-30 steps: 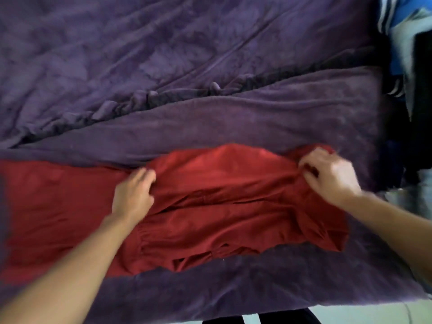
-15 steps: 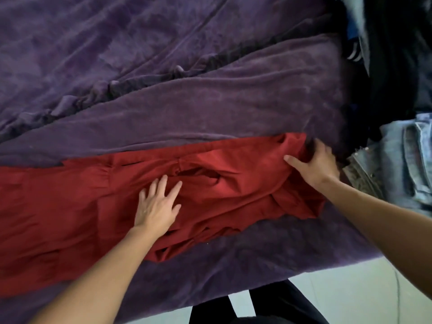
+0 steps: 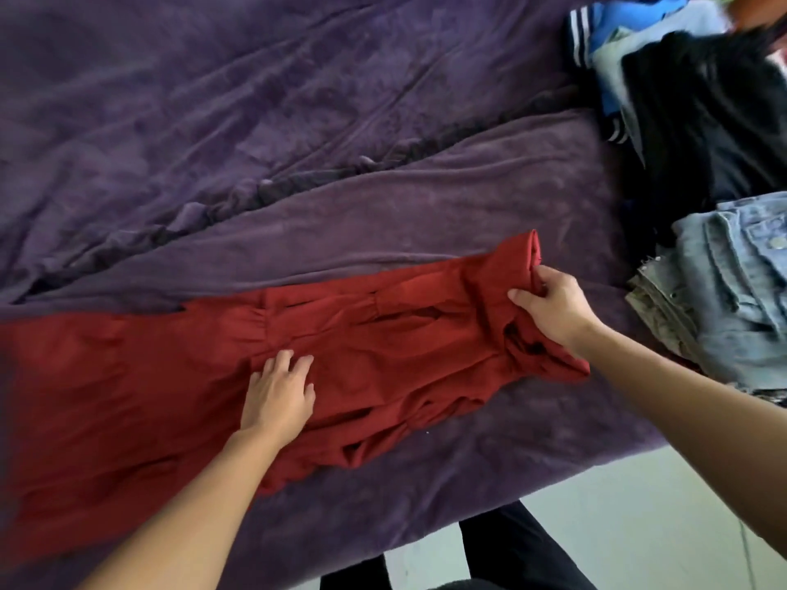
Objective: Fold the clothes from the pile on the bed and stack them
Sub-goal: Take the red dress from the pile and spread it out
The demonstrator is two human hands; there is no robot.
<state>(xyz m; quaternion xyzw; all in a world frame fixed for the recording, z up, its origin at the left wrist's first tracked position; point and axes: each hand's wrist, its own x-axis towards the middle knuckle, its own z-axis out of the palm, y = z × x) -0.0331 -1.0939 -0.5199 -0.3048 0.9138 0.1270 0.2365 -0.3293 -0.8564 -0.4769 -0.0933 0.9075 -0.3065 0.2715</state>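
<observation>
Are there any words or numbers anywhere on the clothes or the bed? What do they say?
None can be read.
The red garment, the purple blanket and the black garment show no print.
The blue garment bears only white stripes, no letters.
The metal button on the denim garment is too small to tell any marking.

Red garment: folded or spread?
Mostly spread: red garment lies on the blanket, left hand flat on it, right hand pinching one bunched end.

One red garment (image 3: 149,398), one left hand (image 3: 277,393), one right hand (image 3: 553,308), one purple blanket (image 3: 298,121), perhaps five piled garments (image 3: 702,121).
</observation>
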